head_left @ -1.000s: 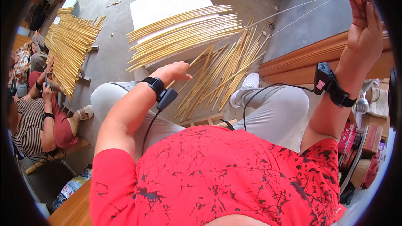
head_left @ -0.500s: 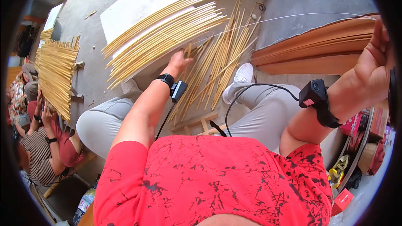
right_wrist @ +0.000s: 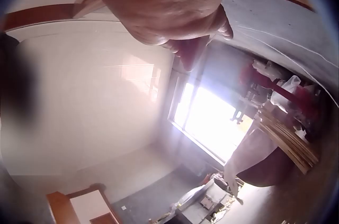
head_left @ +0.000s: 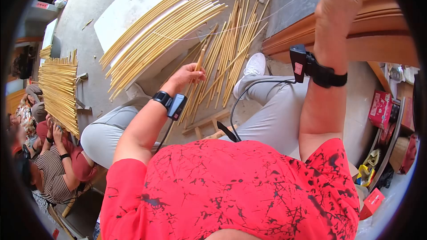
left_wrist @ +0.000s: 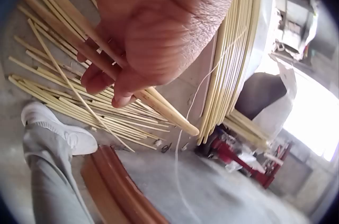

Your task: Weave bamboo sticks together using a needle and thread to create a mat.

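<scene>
In the head view, my left hand (head_left: 184,78) grips light brown sticks (head_left: 201,58), pointing up from the fist. The left wrist view shows two sticks (left_wrist: 164,108) crossing the curled fingers. A row of yellowish sticks (head_left: 160,23) lies side by side on a white board (head_left: 126,11). Thin white string (head_left: 171,38) crosses this row and runs slackly up to the right. My right hand (head_left: 338,6) is raised at the upper right, fingers curled at the string's end. Its fingertips are partly cut off by the frame's top edge.
Loose sticks (head_left: 235,35) are heaped on the floor by a white shoe (head_left: 255,65). A brown wooden edge (head_left: 302,26) runs along the right. A wooden stool frame (head_left: 207,124) stands between the knees. At left, another person (head_left: 55,166) sits by a second row of sticks (head_left: 58,91).
My left hand has drawn back from the row and now holds sticks upright. The right hand has come inward, its straight fingers now curled, and the string has gone slack. The head view has shifted.
</scene>
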`<action>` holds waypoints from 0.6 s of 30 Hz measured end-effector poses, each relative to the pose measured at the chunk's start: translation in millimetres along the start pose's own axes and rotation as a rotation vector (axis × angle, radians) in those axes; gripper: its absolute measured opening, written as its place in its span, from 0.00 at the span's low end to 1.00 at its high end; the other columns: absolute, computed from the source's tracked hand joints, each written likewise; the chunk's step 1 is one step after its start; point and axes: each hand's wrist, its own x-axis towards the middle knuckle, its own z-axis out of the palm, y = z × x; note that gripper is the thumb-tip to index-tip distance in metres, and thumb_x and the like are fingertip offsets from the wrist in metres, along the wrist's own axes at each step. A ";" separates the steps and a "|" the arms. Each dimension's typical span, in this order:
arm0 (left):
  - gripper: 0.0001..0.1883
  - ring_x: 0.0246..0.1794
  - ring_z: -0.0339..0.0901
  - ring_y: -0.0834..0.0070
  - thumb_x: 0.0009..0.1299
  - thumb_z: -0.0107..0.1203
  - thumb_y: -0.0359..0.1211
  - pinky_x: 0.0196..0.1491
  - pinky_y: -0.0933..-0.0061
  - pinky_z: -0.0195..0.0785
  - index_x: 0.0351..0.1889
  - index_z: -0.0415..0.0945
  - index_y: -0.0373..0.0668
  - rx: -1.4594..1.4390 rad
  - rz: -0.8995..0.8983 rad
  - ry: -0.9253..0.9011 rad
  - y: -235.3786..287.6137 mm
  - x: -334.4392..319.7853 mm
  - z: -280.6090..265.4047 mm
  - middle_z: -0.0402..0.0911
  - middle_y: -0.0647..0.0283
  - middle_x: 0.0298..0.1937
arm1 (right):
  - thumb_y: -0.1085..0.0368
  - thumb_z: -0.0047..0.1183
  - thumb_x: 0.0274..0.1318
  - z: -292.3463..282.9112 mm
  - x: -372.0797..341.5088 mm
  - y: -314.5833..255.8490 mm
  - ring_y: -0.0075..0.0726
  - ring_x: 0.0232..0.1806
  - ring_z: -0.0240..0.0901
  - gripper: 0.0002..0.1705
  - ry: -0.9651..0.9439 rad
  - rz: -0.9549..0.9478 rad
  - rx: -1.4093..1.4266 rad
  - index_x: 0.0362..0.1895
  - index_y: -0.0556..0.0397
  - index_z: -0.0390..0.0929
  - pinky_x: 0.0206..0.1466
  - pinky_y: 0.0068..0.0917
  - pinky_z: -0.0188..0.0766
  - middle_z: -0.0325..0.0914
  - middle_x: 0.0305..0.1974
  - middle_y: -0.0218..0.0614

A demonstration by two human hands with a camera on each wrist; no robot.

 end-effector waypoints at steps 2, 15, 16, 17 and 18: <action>0.04 0.29 0.72 0.82 0.66 0.51 0.32 0.32 0.81 0.61 0.36 0.73 0.44 0.050 0.036 -0.058 -3.5 2.7 9.5 0.79 0.66 0.29 | 0.70 0.49 0.55 5.9 -1.8 4.8 0.25 0.29 0.71 0.08 -0.006 0.027 -0.011 0.37 0.60 0.76 0.38 0.19 0.67 0.75 0.27 0.33; 0.13 0.33 0.75 0.63 0.62 0.52 0.33 0.38 0.65 0.67 0.42 0.70 0.37 0.847 0.250 0.107 24.9 62.7 48.9 0.77 0.55 0.32 | 0.70 0.47 0.57 9.0 -13.1 8.0 0.24 0.29 0.71 0.08 -0.122 0.090 0.069 0.39 0.61 0.76 0.36 0.19 0.69 0.75 0.29 0.33; 0.15 0.37 0.75 0.56 0.60 0.54 0.33 0.41 0.60 0.67 0.44 0.70 0.37 1.015 0.242 0.169 22.7 67.9 50.4 0.78 0.50 0.34 | 0.71 0.47 0.57 8.8 -13.2 7.6 0.24 0.30 0.71 0.08 -0.128 0.094 0.092 0.39 0.61 0.76 0.36 0.19 0.69 0.75 0.29 0.33; 0.15 0.37 0.75 0.56 0.60 0.54 0.33 0.41 0.60 0.67 0.44 0.70 0.37 1.012 0.242 0.163 18.2 72.2 52.4 0.78 0.50 0.34 | 0.71 0.47 0.57 7.2 -12.8 8.2 0.24 0.30 0.71 0.08 -0.129 0.095 0.085 0.39 0.61 0.76 0.36 0.19 0.69 0.75 0.29 0.33; 0.16 0.41 0.73 0.53 0.59 0.54 0.34 0.45 0.58 0.65 0.45 0.70 0.38 0.974 0.223 0.243 11.7 76.2 53.5 0.77 0.49 0.38 | 0.71 0.48 0.56 5.4 -12.8 7.1 0.24 0.30 0.71 0.08 -0.142 0.096 0.109 0.39 0.61 0.76 0.37 0.19 0.69 0.76 0.29 0.34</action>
